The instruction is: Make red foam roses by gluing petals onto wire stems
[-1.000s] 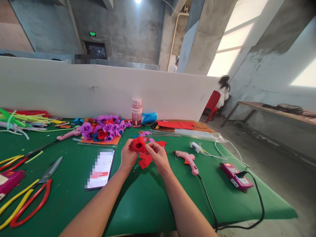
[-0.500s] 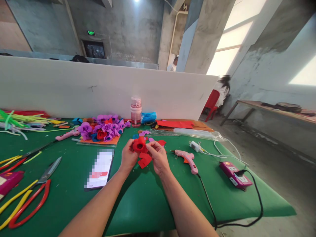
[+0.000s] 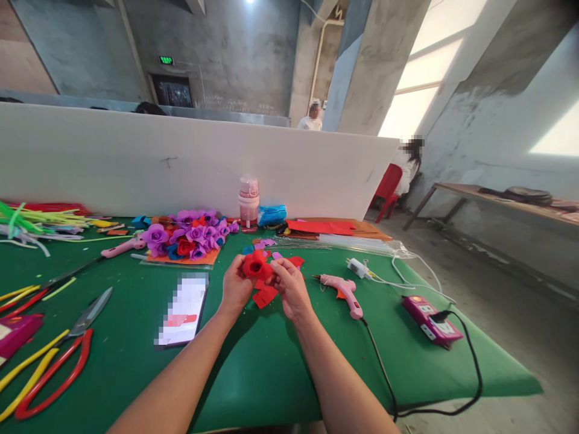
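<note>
The flower (image 3: 257, 265), which is red, lies directly at the grip, between the two hands and raised above the tabletop (image 3: 266, 380). The grip of the left hand (image 3: 236, 286) is closed on the left side of the flower, with the fingers against its petals. The grip of the right hand (image 3: 292, 289) is narrow: thumb and finger pinch the outer petal at the right side of the same flower. The dark centre of the flower is turned upward, to the camera.

Just below the grip, red pieces (image 3: 264, 296) lie on the tabletop, and some small scraps (image 3: 277, 256) are behind it. To the right of the grip there is a pink glue gun (image 3: 342, 289), its nozzle pointing towards the right hand. To the left of the grip lies a phone (image 3: 184, 310), with its screen lit. Farther behind and to the left is a pile (image 3: 199, 235) of mostly purple flowers; the pink bottle (image 3: 249, 208) stands upright behind the grip. The scissors (image 3: 84, 325) lie well apart, at the left.
</note>
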`<action>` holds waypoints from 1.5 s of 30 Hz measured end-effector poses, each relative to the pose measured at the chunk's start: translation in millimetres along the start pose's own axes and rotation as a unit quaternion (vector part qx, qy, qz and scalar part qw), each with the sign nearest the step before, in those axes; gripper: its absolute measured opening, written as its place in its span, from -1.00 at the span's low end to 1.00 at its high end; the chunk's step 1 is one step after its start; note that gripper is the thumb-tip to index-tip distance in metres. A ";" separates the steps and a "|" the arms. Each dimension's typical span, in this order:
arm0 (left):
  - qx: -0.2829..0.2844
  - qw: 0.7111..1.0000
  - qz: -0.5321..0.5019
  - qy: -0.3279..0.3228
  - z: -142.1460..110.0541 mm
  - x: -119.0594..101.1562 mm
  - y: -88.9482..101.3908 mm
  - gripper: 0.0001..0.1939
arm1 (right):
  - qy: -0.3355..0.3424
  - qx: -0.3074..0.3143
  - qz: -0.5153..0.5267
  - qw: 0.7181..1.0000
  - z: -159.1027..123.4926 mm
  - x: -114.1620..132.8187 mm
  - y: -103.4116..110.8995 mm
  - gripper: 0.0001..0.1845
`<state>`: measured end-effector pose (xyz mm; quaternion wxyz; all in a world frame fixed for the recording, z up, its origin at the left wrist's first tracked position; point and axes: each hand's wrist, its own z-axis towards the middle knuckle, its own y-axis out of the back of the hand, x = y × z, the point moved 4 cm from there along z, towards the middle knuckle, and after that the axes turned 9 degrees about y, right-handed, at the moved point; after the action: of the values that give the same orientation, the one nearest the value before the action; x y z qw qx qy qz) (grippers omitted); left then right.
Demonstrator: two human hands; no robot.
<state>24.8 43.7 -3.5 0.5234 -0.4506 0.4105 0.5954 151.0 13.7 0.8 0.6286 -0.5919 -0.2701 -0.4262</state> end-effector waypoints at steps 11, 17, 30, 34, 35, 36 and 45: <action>0.001 1.000 0.002 -0.009 -1.2 -3.5 0.6 -0.84 | 0.019 0.000 -0.018 1.000 7.1 0.4 9.2 -0.70; 0.048 0.998 0.029 -0.030 -2.6 -0.6 -1.1 -0.85 | 0.062 0.001 -0.065 0.996 12.4 7.9 15.8 -0.69; 0.121 0.992 0.028 -0.033 -8.2 -9.5 -5.6 -0.85 | 0.127 0.067 -0.161 0.976 8.5 21.0 8.1 -0.68; 0.133 0.991 0.002 -0.035 -7.6 -8.5 -6.3 -0.86 | 0.104 0.043 -0.122 0.986 9.6 17.0 11.1 -0.68; 0.132 0.991 0.000 -0.032 -7.2 -7.4 -6.3 -0.86 | 0.093 0.041 -0.107 0.989 9.9 16.1 12.2 -0.66; 0.130 0.991 -0.003 -0.028 -6.8 -6.2 -6.2 -0.85 | 0.080 0.041 -0.096 0.991 10.1 15.3 12.8 -0.63; 0.111 0.993 -0.026 0.016 -3.8 -4.0 -6.1 -0.75 | 0.074 0.067 -0.164 0.981 7.8 17.9 7.5 -0.56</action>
<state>31.4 39.7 -0.7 0.5784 -0.4098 0.4709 0.5251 167.5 16.9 13.2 0.6063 -0.4630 -0.3445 -0.5471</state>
